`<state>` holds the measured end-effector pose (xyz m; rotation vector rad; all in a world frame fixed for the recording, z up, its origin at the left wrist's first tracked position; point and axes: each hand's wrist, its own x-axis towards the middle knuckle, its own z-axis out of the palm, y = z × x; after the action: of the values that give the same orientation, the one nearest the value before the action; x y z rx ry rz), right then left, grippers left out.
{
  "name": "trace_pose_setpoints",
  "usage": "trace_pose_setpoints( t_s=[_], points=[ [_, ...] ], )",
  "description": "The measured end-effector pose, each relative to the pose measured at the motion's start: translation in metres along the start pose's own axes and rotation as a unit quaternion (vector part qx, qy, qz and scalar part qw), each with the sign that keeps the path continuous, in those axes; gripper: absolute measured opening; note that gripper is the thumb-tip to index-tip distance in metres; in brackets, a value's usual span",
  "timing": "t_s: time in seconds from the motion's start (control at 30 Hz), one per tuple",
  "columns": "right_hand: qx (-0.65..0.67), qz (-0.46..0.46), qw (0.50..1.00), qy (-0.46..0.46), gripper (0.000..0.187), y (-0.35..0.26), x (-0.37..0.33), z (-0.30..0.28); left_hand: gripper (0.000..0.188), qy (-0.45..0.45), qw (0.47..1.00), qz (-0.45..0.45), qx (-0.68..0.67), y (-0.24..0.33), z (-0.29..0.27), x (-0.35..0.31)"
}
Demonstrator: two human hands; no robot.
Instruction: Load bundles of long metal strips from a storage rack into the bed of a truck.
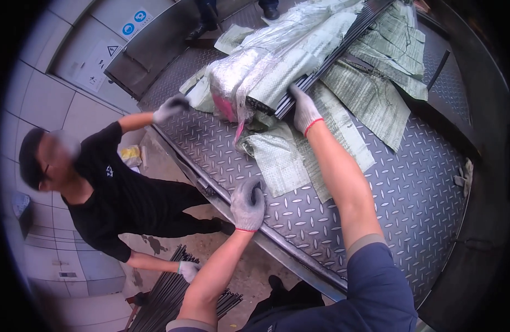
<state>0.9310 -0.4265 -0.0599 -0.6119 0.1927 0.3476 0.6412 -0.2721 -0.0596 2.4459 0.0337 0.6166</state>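
Observation:
A bundle of long dark metal rods (285, 105) lies on the patterned metal bed, partly wrapped in pale woven plastic sheeting (299, 61). My right hand (306, 110), in a white knitted glove with a red cuff, grips rods along the bundle's right side near its front end. Those fingers are partly hidden by the rods. Above the bed's left edge is my left hand (247, 205), gloved alike and curled closed, with nothing visible in it. Loose woven sheets (371, 99) lie beneath and beside the bundle.
At the left, a co-worker (127, 182) in black reaches one gloved hand (172, 109) toward the wrapping. The other gloved hand (188, 270) is at a stack of dark rods (166, 293) low down. Raised side walls (490, 110) bound the metal bed (415, 210). Another person's shoes (270, 12) show beyond.

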Motion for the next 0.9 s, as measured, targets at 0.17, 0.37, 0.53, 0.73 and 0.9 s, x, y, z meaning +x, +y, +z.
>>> trace_pose_setpoints(
  t_s=[0.17, 0.37, 0.53, 0.73, 0.9],
  points=[
    [0.068, 0.075, 0.995, -0.022, 0.031, -0.005, -0.001, -0.009, 0.027, -0.005, 1.0, -0.011, -0.008, 0.004, -0.002, 0.0],
    [0.026, 0.121, 0.992, -0.02, 0.021, -0.002, -0.01, 0.016, 0.027, -0.006, 1.0, 0.0, 0.016, 0.0, -0.009, 0.002],
    [-0.004, 0.04, 0.999, 0.029, 0.036, 0.017, 0.035, -0.028, 0.026, -0.02, 1.0, -0.002, -0.024, 0.009, 0.009, 0.004],
    [0.042, 0.013, 0.997, 0.062, 0.039, 0.035, 0.035, -0.021, 0.027, -0.005, 1.0, -0.002, -0.002, 0.01, 0.001, 0.003],
    [0.035, 0.013, 0.996, 0.083, 0.034, 0.023, -0.01, -0.004, 0.028, -0.016, 0.999, -0.047, 0.004, 0.001, -0.001, 0.0]
  ],
)
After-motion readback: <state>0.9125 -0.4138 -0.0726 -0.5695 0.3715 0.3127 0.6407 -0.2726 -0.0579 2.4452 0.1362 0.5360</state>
